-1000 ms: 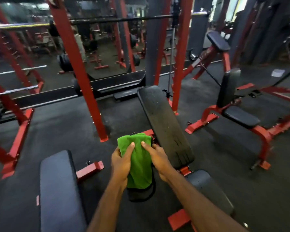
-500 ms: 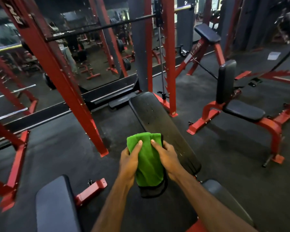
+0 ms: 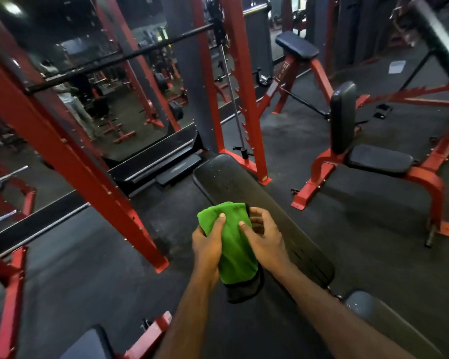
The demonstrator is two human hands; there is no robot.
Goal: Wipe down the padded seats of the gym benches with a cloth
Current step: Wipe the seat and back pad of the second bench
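Observation:
I hold a folded green cloth in front of me with both hands, a dark layer hanging at its lower end. My left hand grips its left side with the thumb on top. My right hand grips its right side, fingers curled round the edge. Just beyond the cloth lies a long black padded bench back, running away toward the red rack. Its grey seat pad shows at the lower right, partly behind my right forearm.
A red power rack upright stands to the left, with a barbell across it. Another bench pad is at the bottom left. A red upright seat bench stands at the right. A mirror wall is behind.
I have moved closer to the long bench and the view has shifted right. The cloth stays in both hands, and my right fingers have curled further round its edge.

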